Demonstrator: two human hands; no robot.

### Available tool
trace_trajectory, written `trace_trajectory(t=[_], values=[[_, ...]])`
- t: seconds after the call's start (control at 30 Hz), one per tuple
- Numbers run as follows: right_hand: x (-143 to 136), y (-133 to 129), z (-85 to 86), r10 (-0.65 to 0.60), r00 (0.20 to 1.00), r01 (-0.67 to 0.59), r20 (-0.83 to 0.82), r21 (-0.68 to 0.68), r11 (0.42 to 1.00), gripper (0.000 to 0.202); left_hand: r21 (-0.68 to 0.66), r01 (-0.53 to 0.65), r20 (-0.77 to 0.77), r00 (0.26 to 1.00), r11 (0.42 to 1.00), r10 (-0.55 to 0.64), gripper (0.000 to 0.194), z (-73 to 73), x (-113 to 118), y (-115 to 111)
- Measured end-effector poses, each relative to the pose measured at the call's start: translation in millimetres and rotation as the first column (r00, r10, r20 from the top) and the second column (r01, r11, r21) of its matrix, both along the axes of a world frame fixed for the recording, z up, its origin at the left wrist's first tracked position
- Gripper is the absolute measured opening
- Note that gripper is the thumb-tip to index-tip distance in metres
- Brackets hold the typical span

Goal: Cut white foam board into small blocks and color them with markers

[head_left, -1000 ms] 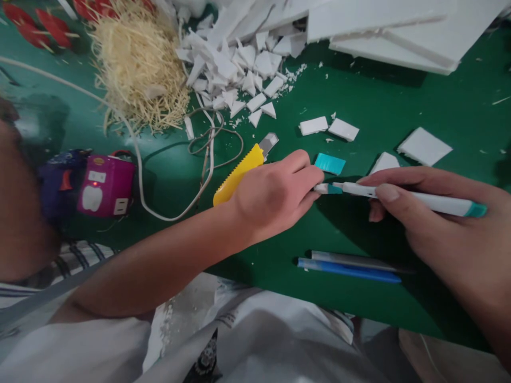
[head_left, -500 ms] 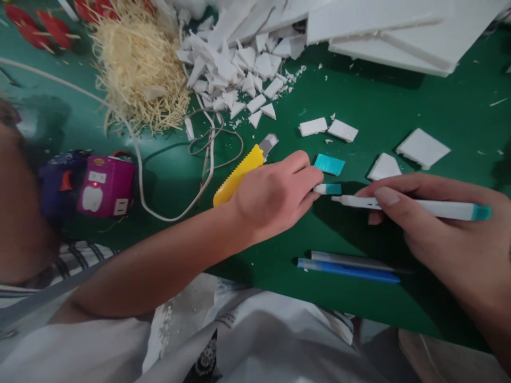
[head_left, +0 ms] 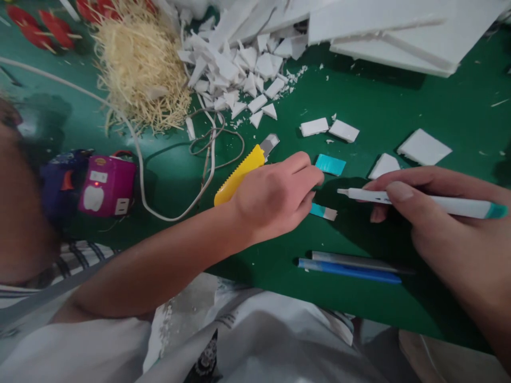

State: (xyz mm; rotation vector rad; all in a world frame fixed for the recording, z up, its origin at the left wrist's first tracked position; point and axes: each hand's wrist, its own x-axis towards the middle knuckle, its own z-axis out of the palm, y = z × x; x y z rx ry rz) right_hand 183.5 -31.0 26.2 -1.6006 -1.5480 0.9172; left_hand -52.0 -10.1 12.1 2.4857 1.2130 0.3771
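My right hand (head_left: 431, 213) grips a white marker (head_left: 451, 205) with a teal end, its tip pointing left and apart from any foam. My left hand (head_left: 275, 191) is over the table, thumb and curled fingers a little apart, with no piece visible between them. Just beyond the thumb is a small foam strip (head_left: 324, 211), part teal and part white, its left end hidden by the hand. A fully teal foam piece (head_left: 330, 165) lies past the left fingertips. Beside the left wrist, partly covered, is a yellow utility knife (head_left: 239, 175) with its blade out.
White foam blocks (head_left: 344, 131) and larger foam pieces (head_left: 425, 147) lie farther back. A heap of foam scraps (head_left: 239, 66), shredded straw (head_left: 143, 69) and foam sheets (head_left: 391, 32) fill the far side. Two pens (head_left: 351, 270) lie near the front edge. At left are a pink socket box (head_left: 107, 186) and a cable (head_left: 139, 175).
The part-teal strip has left the left fingertips, turned its white end rightward and dropped nearer to me. The marker and right hand have shifted slightly right, away from it.
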Motion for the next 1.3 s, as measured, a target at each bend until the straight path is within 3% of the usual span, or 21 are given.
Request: trace_trajectory(t=[0.13,0.3,0.5,0.73,1.03,1.17,1.3], values=[[0,-2,4.7,-0.012,0.999,0.012,0.044,0.001,1.000,0.027,-0.034,0.003,0.067,0.998,0.999,-0.001,0.019,4.1,-2,-2],[1,-1,3.8,-0.015,1.000,0.015,0.003,-0.015,1.000,0.019,-0.046,0.060,0.017,0.998,0.997,-0.059,0.019,9.2,-4,-2],[2,1,-2.6,0.026,0.998,-0.026,-0.049,0.011,1.000,0.022,-0.054,0.105,0.045,0.994,0.993,-0.102,0.022,7.4,-6,-2],[2,-2,1.2,0.023,0.997,-0.025,-0.075,-0.032,0.999,0.017,-0.070,0.188,0.135,0.975,0.980,-0.178,0.026,4.1,-5,-4],[2,0,3.1,0.020,0.997,-0.025,-0.076,-0.059,0.998,0.017,-0.116,0.023,0.229,0.973,0.993,0.004,0.021,-2.1,-1,-2],[3,2,3.2,0.030,0.997,-0.034,-0.070,-0.053,0.998,0.017,-0.078,0.022,0.240,0.971,0.997,-0.002,0.024,0.7,-2,-2],[2,3,1.3,0.039,0.996,-0.042,-0.077,-0.045,0.998,0.018,-0.070,0.054,0.145,0.988,0.996,-0.044,0.023,4.2,-3,-4]])
